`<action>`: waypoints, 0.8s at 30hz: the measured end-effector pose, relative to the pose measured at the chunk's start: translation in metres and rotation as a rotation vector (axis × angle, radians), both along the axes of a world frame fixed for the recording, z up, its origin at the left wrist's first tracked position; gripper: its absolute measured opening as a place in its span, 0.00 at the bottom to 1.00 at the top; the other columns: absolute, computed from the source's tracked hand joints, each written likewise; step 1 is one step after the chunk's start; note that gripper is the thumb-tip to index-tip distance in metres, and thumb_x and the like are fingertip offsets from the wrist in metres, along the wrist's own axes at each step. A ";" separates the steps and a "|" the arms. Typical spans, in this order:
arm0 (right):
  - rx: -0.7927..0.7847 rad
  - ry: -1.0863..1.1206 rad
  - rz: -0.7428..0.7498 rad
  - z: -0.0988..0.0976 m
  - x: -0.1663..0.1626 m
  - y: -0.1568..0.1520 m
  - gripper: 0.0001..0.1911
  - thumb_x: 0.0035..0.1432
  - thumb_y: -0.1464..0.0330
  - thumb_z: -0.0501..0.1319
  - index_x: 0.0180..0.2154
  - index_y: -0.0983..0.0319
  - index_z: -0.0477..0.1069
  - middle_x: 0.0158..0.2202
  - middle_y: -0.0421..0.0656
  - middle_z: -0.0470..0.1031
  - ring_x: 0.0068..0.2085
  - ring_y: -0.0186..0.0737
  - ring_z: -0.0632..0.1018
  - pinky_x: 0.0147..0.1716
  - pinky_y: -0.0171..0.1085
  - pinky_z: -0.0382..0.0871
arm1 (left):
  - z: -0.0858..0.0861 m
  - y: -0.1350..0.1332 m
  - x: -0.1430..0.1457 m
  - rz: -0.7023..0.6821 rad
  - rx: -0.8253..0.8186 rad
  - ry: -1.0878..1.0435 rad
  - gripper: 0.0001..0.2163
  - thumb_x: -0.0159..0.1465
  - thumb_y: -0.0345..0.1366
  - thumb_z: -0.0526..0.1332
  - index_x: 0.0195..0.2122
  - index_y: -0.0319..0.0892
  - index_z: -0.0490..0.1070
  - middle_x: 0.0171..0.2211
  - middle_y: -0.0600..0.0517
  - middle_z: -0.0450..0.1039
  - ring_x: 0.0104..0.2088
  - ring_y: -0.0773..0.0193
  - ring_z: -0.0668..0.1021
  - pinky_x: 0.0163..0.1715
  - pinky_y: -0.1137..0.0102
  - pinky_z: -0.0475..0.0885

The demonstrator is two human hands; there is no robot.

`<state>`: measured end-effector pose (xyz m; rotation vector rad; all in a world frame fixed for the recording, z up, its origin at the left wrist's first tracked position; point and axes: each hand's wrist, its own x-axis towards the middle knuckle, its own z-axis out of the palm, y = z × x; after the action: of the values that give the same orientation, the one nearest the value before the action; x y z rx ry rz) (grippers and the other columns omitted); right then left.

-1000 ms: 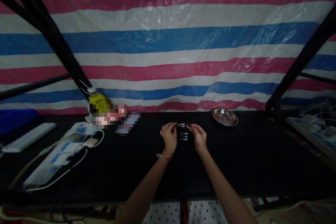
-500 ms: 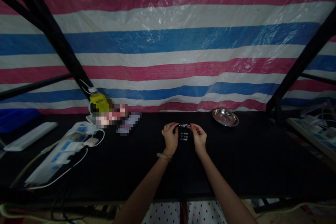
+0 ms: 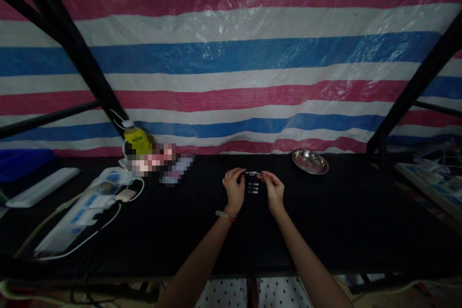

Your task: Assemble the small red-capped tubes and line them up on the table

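Note:
My left hand [image 3: 234,187] pinches the left end of a small black battery-like cylinder [image 3: 253,173] with pale lettering. At its other end are the closed fingertips of my right hand [image 3: 274,190]. The cylinder lies crosswise between the two hands, close to the black tabletop; whether it touches the top I cannot tell. Just below it, between my wrists, several similar dark pieces [image 3: 253,188] with white print lie stacked in a short column of rows. A pale band circles my left wrist.
A round shiny metal dish [image 3: 310,161] stands at the back right of the black table [image 3: 346,231]. Left are a yellow bottle [image 3: 137,140], a blurred-out flat item [image 3: 176,170], a power strip [image 3: 86,211] with cables and a blue bin [image 3: 23,163]. A striped sheet [image 3: 252,57] hangs behind.
Both hands stay in nearly the same place, still on the cylinder. It shows a little more plainly now, with only a slight shift of the fingers.

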<state>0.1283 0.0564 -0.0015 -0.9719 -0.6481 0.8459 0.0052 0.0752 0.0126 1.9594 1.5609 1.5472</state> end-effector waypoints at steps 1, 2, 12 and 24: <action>0.000 -0.019 0.001 0.001 0.000 -0.001 0.17 0.42 0.59 0.66 0.32 0.64 0.74 0.28 0.45 0.78 0.34 0.43 0.79 0.40 0.42 0.69 | 0.000 0.000 0.000 -0.003 0.002 0.004 0.10 0.58 0.27 0.57 0.37 0.45 0.75 0.40 0.50 0.74 0.44 0.59 0.72 0.44 0.62 0.63; -0.002 -0.042 -0.002 0.002 -0.001 -0.001 0.17 0.43 0.59 0.66 0.33 0.64 0.75 0.28 0.45 0.78 0.33 0.43 0.78 0.39 0.42 0.69 | 0.000 0.000 0.000 -0.006 0.002 0.010 0.10 0.58 0.27 0.57 0.37 0.45 0.75 0.40 0.50 0.74 0.44 0.59 0.72 0.44 0.62 0.63; 0.077 -0.350 -0.127 0.014 -0.006 -0.014 0.16 0.50 0.58 0.62 0.35 0.64 0.75 0.33 0.46 0.75 0.32 0.38 0.75 0.33 0.37 0.68 | 0.001 -0.003 0.003 -0.157 -0.029 0.070 0.10 0.58 0.27 0.58 0.38 0.47 0.75 0.39 0.52 0.74 0.44 0.61 0.72 0.45 0.63 0.64; -0.025 -0.752 -0.375 0.003 0.004 -0.013 0.18 0.57 0.66 0.51 0.46 0.66 0.71 0.40 0.50 0.73 0.44 0.43 0.71 0.46 0.41 0.62 | -0.004 0.006 0.004 -0.129 -0.108 -0.161 0.08 0.61 0.33 0.57 0.41 0.42 0.72 0.36 0.49 0.75 0.39 0.63 0.75 0.41 0.67 0.69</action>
<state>0.1326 0.0436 0.0017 -1.3912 -1.0475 0.1322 0.0094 0.0807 0.0088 1.7921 1.3951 1.4955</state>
